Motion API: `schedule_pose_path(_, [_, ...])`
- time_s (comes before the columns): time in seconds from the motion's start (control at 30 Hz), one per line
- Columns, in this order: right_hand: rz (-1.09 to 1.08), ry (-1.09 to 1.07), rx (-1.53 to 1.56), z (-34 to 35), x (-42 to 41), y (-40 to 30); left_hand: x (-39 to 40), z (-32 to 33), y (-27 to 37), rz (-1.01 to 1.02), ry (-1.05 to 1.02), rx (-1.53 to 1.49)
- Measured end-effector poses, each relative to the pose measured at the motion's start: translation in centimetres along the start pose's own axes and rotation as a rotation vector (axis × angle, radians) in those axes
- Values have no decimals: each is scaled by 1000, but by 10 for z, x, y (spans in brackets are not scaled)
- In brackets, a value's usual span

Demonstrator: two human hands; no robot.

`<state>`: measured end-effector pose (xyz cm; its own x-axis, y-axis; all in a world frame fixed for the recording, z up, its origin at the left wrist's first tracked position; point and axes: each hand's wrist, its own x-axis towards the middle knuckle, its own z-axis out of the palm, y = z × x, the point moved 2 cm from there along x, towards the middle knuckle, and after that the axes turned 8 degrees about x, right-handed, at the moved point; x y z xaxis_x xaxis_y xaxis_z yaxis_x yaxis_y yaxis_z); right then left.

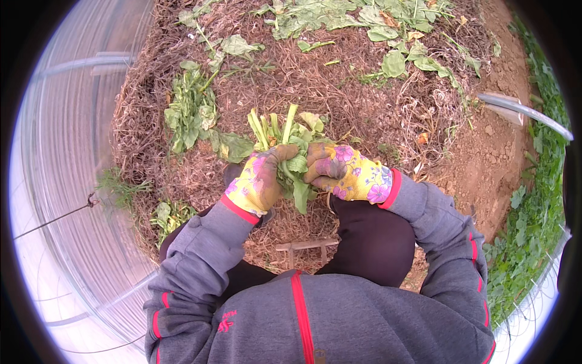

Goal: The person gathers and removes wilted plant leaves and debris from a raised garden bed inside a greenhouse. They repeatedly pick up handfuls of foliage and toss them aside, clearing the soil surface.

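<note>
A bunch of leafy green vegetable (pixel 293 150) is held up before me, its thick pale cut stems pointing away and leaves hanging toward my lap. My left hand (pixel 261 177), in a yellow floral glove with a soiled palm, is closed around the stems. On the bunch's right side, my right hand (pixel 345 173) wears a matching glove; its curled fingers meet the leaves at the fingertips. Whether they pinch a leaf or only press against the bunch is hidden. Below the hands lies dry straw (pixel 295 223) between my knees.
Wilted leaves (pixel 191 109) lie left, with more leaves (pixel 318 18) spread at the far side. A plastic sheet wall (pixel 82 159) rises on the left. To the right are bare soil (pixel 482 182), a metal hoop pipe (pixel 527 111) and growing green plants (pixel 527 255). A small wooden frame (pixel 307 245) stands between my legs.
</note>
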<state>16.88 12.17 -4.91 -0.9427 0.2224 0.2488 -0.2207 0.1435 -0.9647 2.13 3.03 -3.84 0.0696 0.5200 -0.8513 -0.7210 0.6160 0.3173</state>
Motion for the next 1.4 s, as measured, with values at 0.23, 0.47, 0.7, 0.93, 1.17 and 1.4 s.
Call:
schedule_pose_path(0.23, [419, 457, 80, -23, -10, 5, 5, -9, 7, 543, 130, 333])
schedule_pose_path(0.47, [545, 701, 611, -43, 13, 24, 0, -9, -9, 730, -34, 808])
schedule_pose_path(0.7, [561, 656, 584, -50, 26, 10, 8, -19, 2, 611, 54, 592])
schedule_pose_path(0.93, [462, 352, 582, -28, 36, 18, 10, -12, 4, 367, -17, 605])
schedule_pose_path(1.17, [549, 402, -161, -96, 1, 133, 17, -11, 15, 238, 63, 533])
schedule_pose_path(1.4, [1208, 84, -942, -179, -70, 258, 21, -20, 28, 296, 129, 457])
